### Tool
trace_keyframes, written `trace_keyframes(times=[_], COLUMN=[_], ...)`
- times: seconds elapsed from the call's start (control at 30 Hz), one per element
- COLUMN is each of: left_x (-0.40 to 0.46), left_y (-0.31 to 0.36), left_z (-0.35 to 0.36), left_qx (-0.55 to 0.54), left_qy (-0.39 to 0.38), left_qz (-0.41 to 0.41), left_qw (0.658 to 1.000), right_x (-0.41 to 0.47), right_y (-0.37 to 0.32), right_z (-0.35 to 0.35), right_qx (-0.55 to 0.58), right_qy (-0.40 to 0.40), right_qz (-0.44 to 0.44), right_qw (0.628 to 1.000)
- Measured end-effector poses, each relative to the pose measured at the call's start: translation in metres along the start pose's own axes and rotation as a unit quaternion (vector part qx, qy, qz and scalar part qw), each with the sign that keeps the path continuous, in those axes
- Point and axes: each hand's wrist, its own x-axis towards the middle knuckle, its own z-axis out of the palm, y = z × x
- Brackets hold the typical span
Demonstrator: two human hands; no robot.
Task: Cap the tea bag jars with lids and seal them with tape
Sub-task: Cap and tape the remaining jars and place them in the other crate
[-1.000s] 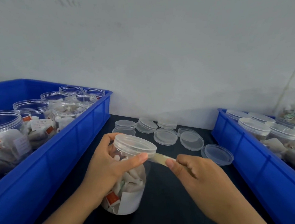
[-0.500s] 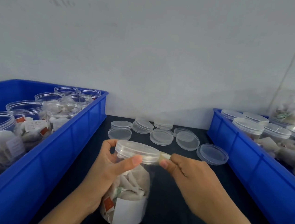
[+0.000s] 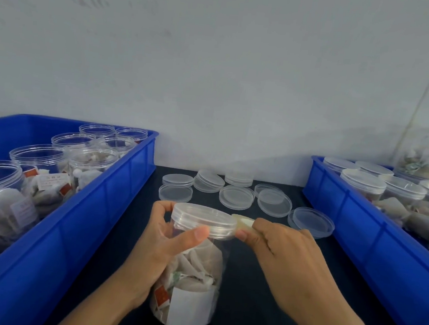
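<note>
Left hand (image 3: 159, 245) grips jar (image 3: 192, 284) below lid (image 3: 204, 219), thumb pressing the lid rim at front, fingers curled behind. Right hand (image 3: 283, 256) pinches tape (image 3: 242, 221) just right of the lid, strip touching its edge. To seal well: probably keep tape taut, level across the lid-jar seam, thumb smoothing while the jar turns. Jar stands on dark table (image 3: 259, 321) between the hands, between blue bins (image 3: 116, 205). Spare lids (image 3: 236, 196) lie behind.

Two blue crates (image 3: 117, 192) (image 3: 359, 214), two hands (image 3: 159, 250) (image 3: 285, 256), one held jar (image 3: 193, 277).
</note>
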Motion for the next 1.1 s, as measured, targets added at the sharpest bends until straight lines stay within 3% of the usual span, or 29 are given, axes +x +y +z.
trace_keyframes(times=[0.27,0.4,0.63,0.9,1.1], left_x=[0.001,0.0,-0.006,0.0,-0.007], left_y=[-0.002,-0.004,-0.008,-0.008,-0.008], left_z=[0.003,0.002,0.007,0.006,0.012], left_qx=[0.011,0.082,0.161,0.092,0.178], left_qy=[0.011,0.067,0.186,0.189,0.171], left_qz=[0.031,0.068,0.17,0.156,0.142], left_qw=[0.999,0.992,0.954,0.965,0.958], right_x=[0.001,0.0,-0.005,-0.008,-0.008], right_y=[0.0,-0.01,-0.026,-0.035,-0.037], right_z=[0.007,0.015,0.023,0.035,0.035], right_qx=[0.116,0.17,0.183,0.265,0.265], right_qy=[-0.007,0.021,0.055,0.058,0.072], right_qz=[0.046,0.126,0.132,0.122,0.108], right_qw=[0.992,0.977,0.973,0.955,0.955])
